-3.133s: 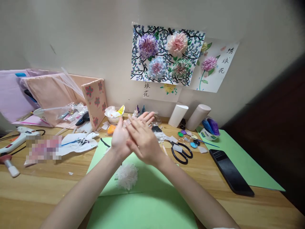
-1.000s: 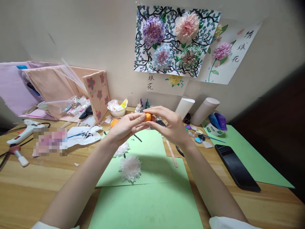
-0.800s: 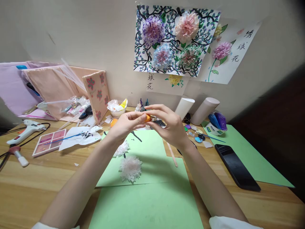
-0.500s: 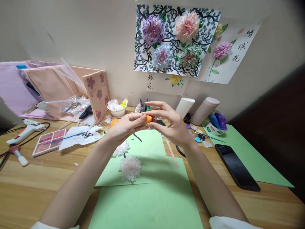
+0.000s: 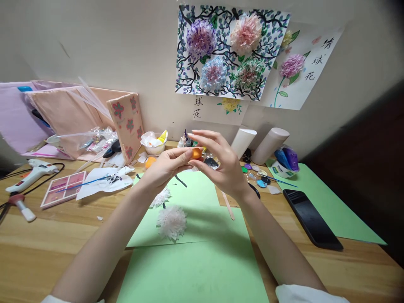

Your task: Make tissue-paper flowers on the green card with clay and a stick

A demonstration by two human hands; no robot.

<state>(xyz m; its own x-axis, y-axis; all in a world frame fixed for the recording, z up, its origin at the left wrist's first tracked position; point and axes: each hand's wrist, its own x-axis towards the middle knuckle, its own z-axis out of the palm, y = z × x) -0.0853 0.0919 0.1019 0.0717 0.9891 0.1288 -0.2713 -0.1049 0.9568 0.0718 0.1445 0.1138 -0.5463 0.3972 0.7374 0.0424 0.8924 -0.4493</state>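
Observation:
Above the green paper (image 5: 202,269), my left hand (image 5: 167,166) pinches a small rounded orange piece (image 5: 197,153) between thumb and fingers. Whether it is a cap or a lump of clay I cannot tell. My right hand (image 5: 221,164) is open around the other side of it, fingers curved and apart, with the thumb tip close under the orange piece; contact is unclear. Below my left wrist, two pale pink paper flowers, a near one (image 5: 172,222) and a far one (image 5: 161,197), lie on the green sheet. Another orange item (image 5: 150,162) sits behind my left hand.
To the left are a glue gun (image 5: 31,173), a pink palette (image 5: 63,189) and crumpled white paper (image 5: 105,182). A black phone (image 5: 311,219), a wooden stick (image 5: 227,205) and small paint-coloured discs (image 5: 261,183) lie to the right. Flower artwork (image 5: 233,52) hangs on the wall.
My right fingers have lifted and spread a little, uncovering more of the orange piece. My left hand still holds it. The view has shifted slightly.

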